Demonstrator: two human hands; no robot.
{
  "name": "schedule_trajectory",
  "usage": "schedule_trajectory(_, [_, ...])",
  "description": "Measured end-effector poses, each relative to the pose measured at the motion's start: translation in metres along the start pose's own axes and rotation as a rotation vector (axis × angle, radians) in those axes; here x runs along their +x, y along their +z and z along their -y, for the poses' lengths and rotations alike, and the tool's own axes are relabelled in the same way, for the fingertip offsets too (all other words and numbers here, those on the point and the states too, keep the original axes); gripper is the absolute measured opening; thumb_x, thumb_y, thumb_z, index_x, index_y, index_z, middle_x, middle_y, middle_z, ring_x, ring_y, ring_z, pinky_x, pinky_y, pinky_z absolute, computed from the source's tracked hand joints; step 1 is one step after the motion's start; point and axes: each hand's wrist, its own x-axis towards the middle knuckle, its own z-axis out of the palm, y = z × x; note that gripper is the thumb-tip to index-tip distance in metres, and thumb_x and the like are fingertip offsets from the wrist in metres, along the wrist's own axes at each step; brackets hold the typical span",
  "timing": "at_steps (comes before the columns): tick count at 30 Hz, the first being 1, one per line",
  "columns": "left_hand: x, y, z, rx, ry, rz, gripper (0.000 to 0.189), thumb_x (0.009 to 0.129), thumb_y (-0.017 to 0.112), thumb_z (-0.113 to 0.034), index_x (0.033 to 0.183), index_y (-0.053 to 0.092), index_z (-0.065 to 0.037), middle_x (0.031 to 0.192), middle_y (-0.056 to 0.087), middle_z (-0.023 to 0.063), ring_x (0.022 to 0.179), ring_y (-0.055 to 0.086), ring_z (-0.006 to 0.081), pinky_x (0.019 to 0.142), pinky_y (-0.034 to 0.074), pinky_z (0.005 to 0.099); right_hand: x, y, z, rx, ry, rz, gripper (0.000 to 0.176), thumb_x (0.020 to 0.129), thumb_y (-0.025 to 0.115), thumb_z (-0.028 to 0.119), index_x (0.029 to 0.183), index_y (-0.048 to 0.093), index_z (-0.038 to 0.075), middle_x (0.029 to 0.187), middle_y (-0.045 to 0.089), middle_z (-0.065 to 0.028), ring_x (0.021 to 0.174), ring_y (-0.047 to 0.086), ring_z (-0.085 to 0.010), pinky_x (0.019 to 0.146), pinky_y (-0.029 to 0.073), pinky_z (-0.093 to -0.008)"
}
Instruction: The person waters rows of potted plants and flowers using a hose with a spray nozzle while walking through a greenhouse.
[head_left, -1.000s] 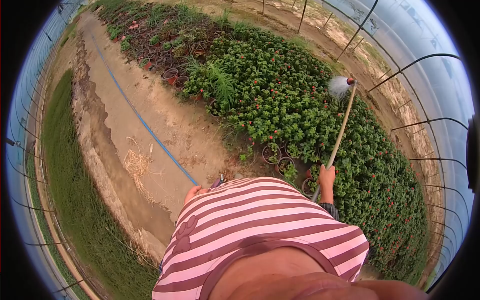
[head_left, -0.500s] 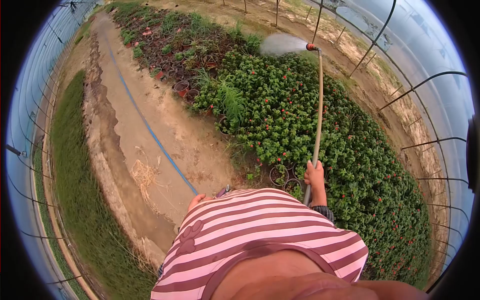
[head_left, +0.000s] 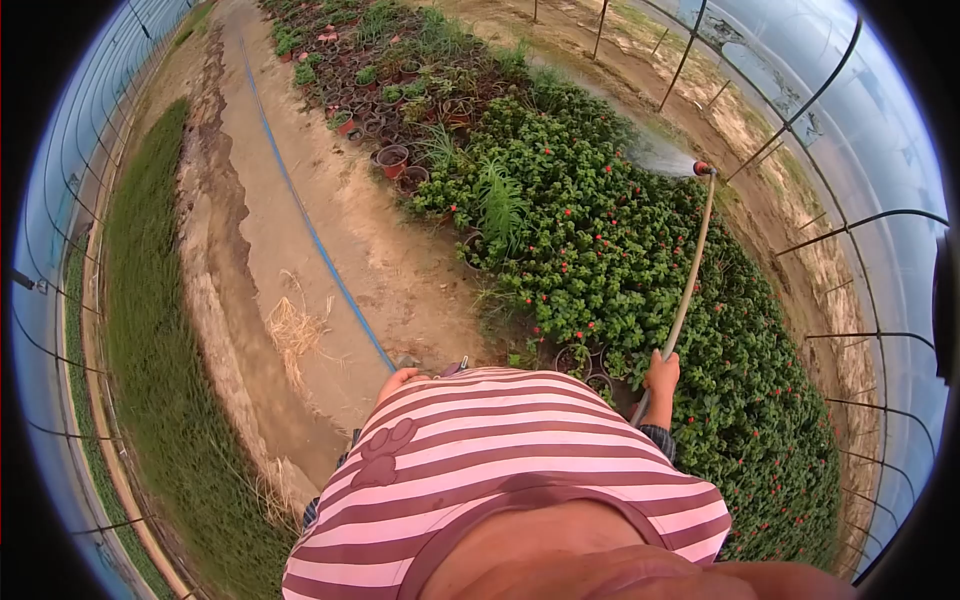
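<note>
My right hand (head_left: 661,374) is closed round the lower part of a long tan watering wand (head_left: 692,272). At the wand's far end, an orange-red spray head (head_left: 704,168) throws a fan of water (head_left: 655,152) leftward over leafy green plants with small red flowers (head_left: 600,230). My left hand (head_left: 399,379) shows only in part beside the striped shirt. It is closed at the near end of the visible blue hose (head_left: 320,245), which stretches away along the dirt path. The shirt hides the rest of that hand and the hose beyond it.
Several pots (head_left: 393,158) with sparse plants stand farther up the bed. Dry straw (head_left: 296,330) lies on the dirt path (head_left: 265,215). A grass strip (head_left: 150,300) runs along the left. Curved metal hoops (head_left: 850,226) and plastic sheeting form the greenhouse sides.
My right hand and the wand have swung right and nearer, so the spray falls farther right over the flowering plants. The view has shifted slightly; my left hand stays by the blue hose.
</note>
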Motion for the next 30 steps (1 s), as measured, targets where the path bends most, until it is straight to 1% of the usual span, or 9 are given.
schedule_trajectory(1, [0.005,-0.007,-0.009,-0.008,0.01,0.004,0.045,0.087,0.057,-0.011,0.123,0.037,0.008,0.105,0.06,0.0166,0.095,0.06,0.0218,0.086,0.047,0.031,-0.005,0.004,0.002,-0.049,0.041,-0.028,0.029,0.092,0.05,0.02,0.108,0.042,-0.003,0.073,0.053,-0.0134,0.047,0.051,-0.0194,0.04,0.042,-0.0342])
schedule_trajectory(5, [0.023,-0.044,-0.056,-0.038,0.04,0.023,0.046,0.087,0.057,-0.012,0.123,0.037,0.008,0.104,0.06,0.016,0.094,0.06,0.0212,0.086,0.047,0.0307,-0.027,0.037,0.015,-0.2,0.158,-0.134,0.03,0.091,0.051,0.019,0.108,0.042,-0.005,0.077,0.056,-0.0175,0.05,0.056,-0.0244,0.041,0.045,-0.0363])
schedule_trajectory(11, [0.033,-0.115,-0.13,-0.05,0.072,0.011,0.047,0.087,0.058,-0.013,0.123,0.037,0.008,0.103,0.06,0.0152,0.093,0.06,0.0204,0.085,0.047,0.0303,-0.066,0.114,0.051,-0.052,0.152,-0.066,0.031,0.089,0.055,0.017,0.106,0.041,-0.005,0.078,0.056,-0.0191,0.048,0.057,-0.0261,0.039,0.045,-0.0375])
schedule_trajectory(16, [0.03,-0.164,-0.177,-0.057,0.085,0.003,0.048,0.087,0.058,-0.014,0.123,0.037,0.008,0.102,0.061,0.0146,0.093,0.06,0.0197,0.084,0.048,0.0299,-0.125,0.178,0.127,0.256,0.062,0.069,0.023,0.087,0.055,0.016,0.092,0.037,0.002,0.061,0.045,-0.0065,0.04,0.046,-0.0156,0.033,0.037,-0.0297])
schedule_trajectory(22, [0.001,-0.192,-0.216,0.019,0.116,-0.02,0.048,0.087,0.058,-0.015,0.124,0.037,0.008,0.101,0.061,0.0138,0.092,0.06,0.0189,0.083,0.048,0.0295,-0.179,0.243,0.228,0.288,0.006,0.317,0.02,0.088,0.053,0.017,0.09,0.037,0.005,0.06,0.042,-0.0031,0.041,0.041,-0.0113,0.034,0.033,-0.0272])
schedule_trajectory(25, [-0.014,-0.198,-0.226,0.077,0.202,-0.124,0.049,0.087,0.059,-0.016,0.124,0.037,0.008,0.101,0.061,0.0134,0.091,0.06,0.0185,0.082,0.048,0.0293,-0.187,0.272,0.262,0.335,-0.043,0.426,0.02,0.089,0.052,0.017,0.09,0.036,0.006,0.06,0.04,-0.0023,0.042,0.04,-0.0105,0.035,0.032,-0.0268])
schedule_trajectory(26, [-0.01,-0.201,-0.218,0.015,0.284,-0.203,0.034,0.088,0.056,-0.021,0.109,0.048,0.005,0.085,0.06,0.0082,0.078,0.058,0.0145,0.072,0.049,0.0277,-0.188,0.281,0.272,0.309,-0.06,0.463,0.02,0.089,0.052,0.018,0.091,0.036,0.006,0.06,0.039,-0.0022,0.042,0.04,-0.0102,0.035,0.032,-0.0263])
schedule_trajectory(28, [-0.004,-0.215,-0.224,-0.355,0.13,-0.187,0.02,0.089,0.052,-0.021,0.091,0.048,-0.001,0.073,0.054,0.0044,0.067,0.053,0.0134,0.063,0.046,0.027,-0.192,0.297,0.294,0.284,-0.104,0.502,0.019,0.089,0.051,0.018,0.089,0.035,0.008,0.06,0.038,-0.001,0.041,0.037,-0.0085,0.034,0.029,-0.0252])
schedule_trajectory(30, [-0.005,-0.221,-0.234,-0.606,0.032,-0.166,0.018,0.088,0.047,-0.019,0.076,0.04,-0.007,0.062,0.044,0.0007,0.055,0.044,0.013,0.054,0.039,0.0266,-0.198,0.311,0.314,0.261,-0.14,0.526,0.019,0.089,0.052,0.019,0.088,0.035,0.009,0.06,0.039,-0.0005,0.041,0.035,-0.0075,0.034,0.028,-0.0248])
